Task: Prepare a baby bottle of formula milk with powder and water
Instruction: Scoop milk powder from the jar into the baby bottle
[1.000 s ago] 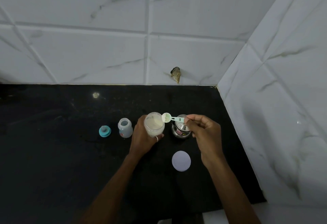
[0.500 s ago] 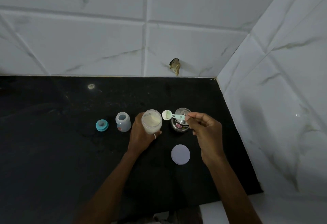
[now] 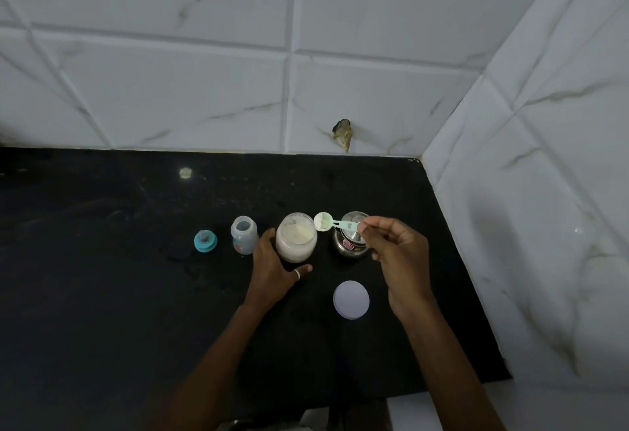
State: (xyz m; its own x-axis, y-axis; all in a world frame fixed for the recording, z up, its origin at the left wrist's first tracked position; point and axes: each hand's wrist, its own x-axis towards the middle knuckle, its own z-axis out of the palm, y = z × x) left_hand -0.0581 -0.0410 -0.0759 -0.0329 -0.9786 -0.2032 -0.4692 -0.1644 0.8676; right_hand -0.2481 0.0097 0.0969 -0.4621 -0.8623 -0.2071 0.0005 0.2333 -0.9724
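An open jar of pale formula powder [image 3: 295, 236] stands on the black counter [image 3: 102, 294], and my left hand [image 3: 272, 267] grips its side. My right hand [image 3: 400, 257] pinches the handle of a small light-green scoop [image 3: 323, 221], whose bowl hovers just right of the jar's rim and carries a little powder. The small clear baby bottle [image 3: 244, 235] stands open to the left of the jar. Its teal teat ring [image 3: 205, 240] lies further left.
A steel pot [image 3: 350, 238] sits behind the scoop handle, partly hidden by my right hand. The jar's round white lid [image 3: 351, 299] lies flat nearer me. Tiled walls close off the back and the right side.
The scoop has stayed beside the jar's rim with little movement. The view has shifted slightly, and both hands keep their holds.
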